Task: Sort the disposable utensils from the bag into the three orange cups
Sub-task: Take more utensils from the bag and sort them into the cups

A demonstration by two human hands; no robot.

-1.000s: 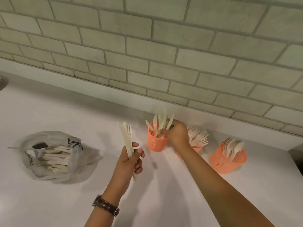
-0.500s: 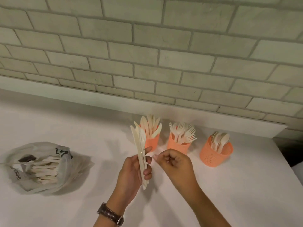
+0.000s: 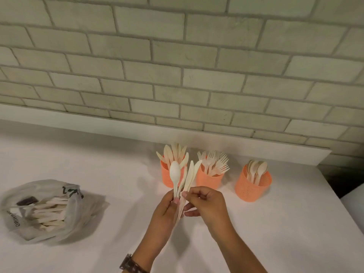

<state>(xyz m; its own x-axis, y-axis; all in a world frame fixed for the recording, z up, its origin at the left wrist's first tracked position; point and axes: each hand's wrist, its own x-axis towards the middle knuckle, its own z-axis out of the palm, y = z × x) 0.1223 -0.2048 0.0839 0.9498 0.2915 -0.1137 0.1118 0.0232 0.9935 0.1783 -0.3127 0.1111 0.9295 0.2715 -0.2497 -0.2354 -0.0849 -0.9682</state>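
My left hand (image 3: 165,211) grips a small upright bunch of cream utensils (image 3: 182,181), a spoon in front and knives behind it. My right hand (image 3: 205,203) pinches one of the knives in that bunch by its handle. Behind the hands stand three orange cups in a row: the left cup (image 3: 167,177) holds knives, the middle cup (image 3: 208,181) holds forks, the right cup (image 3: 251,189) holds spoons. A clear plastic bag (image 3: 76,213) with several more utensils lies open on the white counter at the left.
The white counter (image 3: 98,166) runs back to a brick wall (image 3: 177,75). Its right edge (image 3: 332,196) drops off just past the spoon cup. A brown watch (image 3: 131,266) is on my left wrist.
My right hand left the knife cup and came back to the bunch, now pinching a knife in it. The left hand turned the bunch so the spoon faces forward.
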